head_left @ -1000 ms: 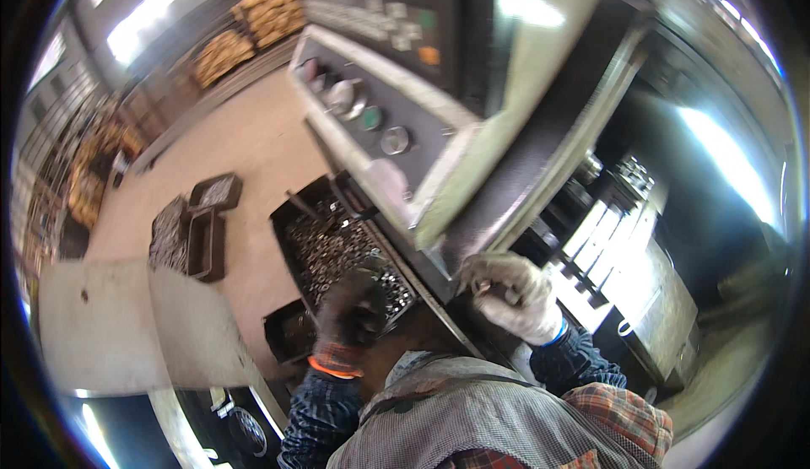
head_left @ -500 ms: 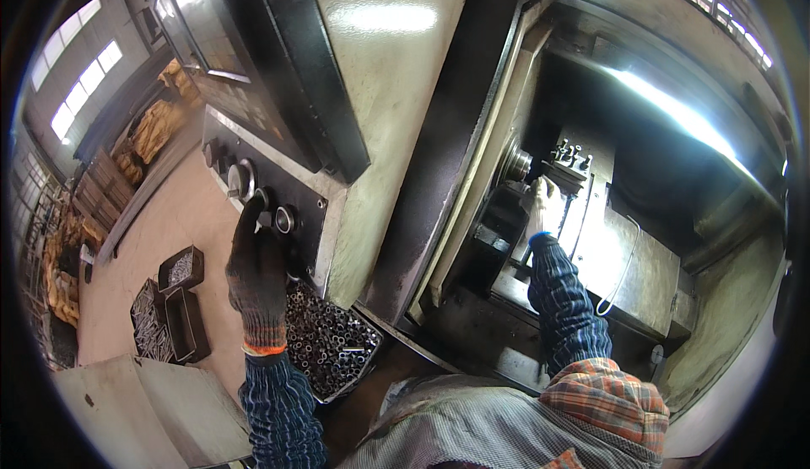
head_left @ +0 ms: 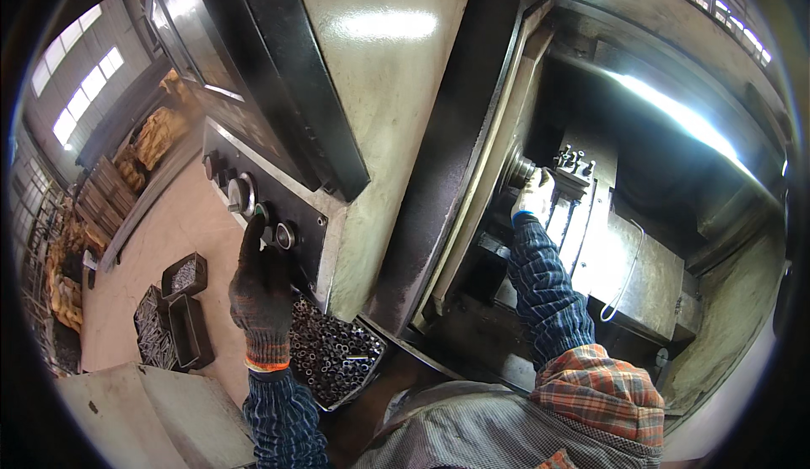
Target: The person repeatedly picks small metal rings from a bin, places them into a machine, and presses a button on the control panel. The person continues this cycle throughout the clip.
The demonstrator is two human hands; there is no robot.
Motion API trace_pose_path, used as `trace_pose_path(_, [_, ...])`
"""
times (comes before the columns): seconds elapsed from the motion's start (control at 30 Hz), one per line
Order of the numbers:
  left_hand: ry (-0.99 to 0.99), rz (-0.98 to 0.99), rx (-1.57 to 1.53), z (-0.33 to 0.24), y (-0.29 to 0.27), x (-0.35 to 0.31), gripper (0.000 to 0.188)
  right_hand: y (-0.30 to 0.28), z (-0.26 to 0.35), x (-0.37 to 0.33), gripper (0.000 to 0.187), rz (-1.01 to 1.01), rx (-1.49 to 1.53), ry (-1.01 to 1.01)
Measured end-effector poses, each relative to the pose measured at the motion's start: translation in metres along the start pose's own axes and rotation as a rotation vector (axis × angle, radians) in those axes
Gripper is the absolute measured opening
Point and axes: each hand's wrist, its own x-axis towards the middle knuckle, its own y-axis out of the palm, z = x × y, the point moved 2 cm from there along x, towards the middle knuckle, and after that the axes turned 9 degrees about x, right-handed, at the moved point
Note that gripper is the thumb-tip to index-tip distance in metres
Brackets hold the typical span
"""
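My left hand (head_left: 261, 296), in a dark knit glove with an orange cuff, reaches up the control panel (head_left: 314, 216). Its outstretched finger rests at a green push button (head_left: 264, 210), between a round dial (head_left: 241, 194) and another round button (head_left: 286, 235). Inside the lathe, my right hand (head_left: 533, 192) wears a pale glove. Its fingers are closed at the front of the chuck (head_left: 520, 170), beside the tool post (head_left: 574, 169). Whatever they hold is hidden by the glove.
Under the panel stands a bin (head_left: 375, 366) of small metal rings. Dark trays (head_left: 192, 334) holding metal parts lie on the floor at left. A black monitor housing (head_left: 287, 72) juts out above the panel. A pale cable loop (head_left: 633, 271) hangs over the lathe's carriage (head_left: 650, 279).
My right hand has moved left, from in front of the tool post to right against the chuck. My left hand stays at the green button, nearly unmoved.
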Motion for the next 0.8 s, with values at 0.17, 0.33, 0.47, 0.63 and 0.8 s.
trace_pose_path(0.17, [-0.04, 0.076, -0.673, 0.014, 0.013, 0.004, 0.051, -0.001, -0.014, 0.011, 0.044, -0.088, -0.168, 0.03])
trace_pose_path(0.33, [0.01, 0.013, -0.448, 0.013, 0.01, -0.001, 0.049, 0.007, -0.047, 0.04, 0.036, -0.116, 0.62, 0.366])
trace_pose_path(0.47, [0.037, -0.036, -0.486, 0.0, 0.007, 0.002, 0.048, -0.003, -0.047, 0.041, 0.037, -0.031, 0.486, 0.328])
trace_pose_path(0.63, [-0.024, -0.027, -0.302, -0.003, 0.003, 0.0, 0.048, -0.023, -0.015, 0.021, 0.048, 0.172, 0.104, 0.109])
trace_pose_path(0.8, [-0.001, -0.041, -0.424, 0.006, 0.006, 0.001, 0.049, -0.038, -0.005, 0.026, 0.046, 0.41, -0.042, 0.066])
